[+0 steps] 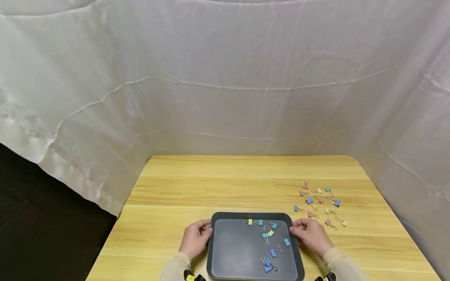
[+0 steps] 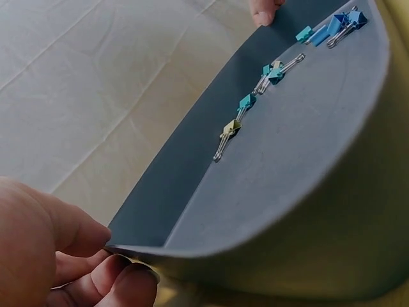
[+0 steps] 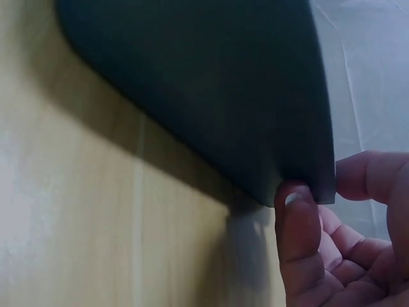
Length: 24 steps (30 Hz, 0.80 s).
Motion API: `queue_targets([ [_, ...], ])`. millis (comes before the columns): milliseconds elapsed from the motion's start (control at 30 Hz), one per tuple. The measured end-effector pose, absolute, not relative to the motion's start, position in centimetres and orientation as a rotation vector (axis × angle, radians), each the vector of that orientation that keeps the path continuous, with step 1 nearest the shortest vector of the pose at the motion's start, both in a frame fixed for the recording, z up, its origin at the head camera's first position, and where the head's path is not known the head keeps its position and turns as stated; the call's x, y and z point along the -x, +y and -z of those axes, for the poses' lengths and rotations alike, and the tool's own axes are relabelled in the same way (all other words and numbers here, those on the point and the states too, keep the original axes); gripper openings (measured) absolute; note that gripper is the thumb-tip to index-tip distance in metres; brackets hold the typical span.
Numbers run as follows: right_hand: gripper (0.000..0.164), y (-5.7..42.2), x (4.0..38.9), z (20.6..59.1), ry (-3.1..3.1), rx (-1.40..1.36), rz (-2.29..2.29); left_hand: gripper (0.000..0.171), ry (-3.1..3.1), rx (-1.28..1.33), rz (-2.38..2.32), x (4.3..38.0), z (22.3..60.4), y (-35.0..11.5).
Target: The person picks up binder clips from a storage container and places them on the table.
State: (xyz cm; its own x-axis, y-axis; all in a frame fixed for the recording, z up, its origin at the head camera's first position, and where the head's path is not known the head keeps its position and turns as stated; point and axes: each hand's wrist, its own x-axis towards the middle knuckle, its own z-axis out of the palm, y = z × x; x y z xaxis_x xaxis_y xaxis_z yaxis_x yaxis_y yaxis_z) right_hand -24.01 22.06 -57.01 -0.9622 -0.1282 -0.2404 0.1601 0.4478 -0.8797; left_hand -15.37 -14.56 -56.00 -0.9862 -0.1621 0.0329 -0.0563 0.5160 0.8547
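Note:
A dark grey rectangular tray (image 1: 239, 249) lies between my hands at the front of the table. My left hand (image 1: 195, 237) pinches its left rim between thumb and fingers, as the left wrist view shows close up. On the opposite side, my right hand (image 1: 311, 235) pinches the right rim, thumb and fingertips on either face of the wall (image 3: 192, 77). Several binder clips sit in the tray's right half: teal ones (image 1: 265, 235), yellow ones (image 1: 250, 221) and blue ones (image 1: 273, 253). Shadow falls beneath the tray in the right wrist view; whether its base touches the table I cannot tell.
Several more binder clips lie scattered on the wooden table (image 1: 168, 195) beyond my right hand, among them pink (image 1: 328, 222), blue (image 1: 309, 200) and yellow (image 1: 343, 223) ones. A pale cloth curtain (image 1: 246, 117) hangs behind the table and along its sides.

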Motion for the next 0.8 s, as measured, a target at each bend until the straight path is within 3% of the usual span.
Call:
queue_targets([
  [433, 0.021, 22.0, 24.5, 56.9, 2.421, -0.022, 1.550, 0.022, -2.667, -0.083, 1.291, 16.7, 54.3, -15.3],
  [800, 0.020, 22.1, 25.1, 57.1, 2.497, 0.032, 1.506, 0.027, -2.781, 0.238, 1.192, 19.0, 52.1, -13.2],
])
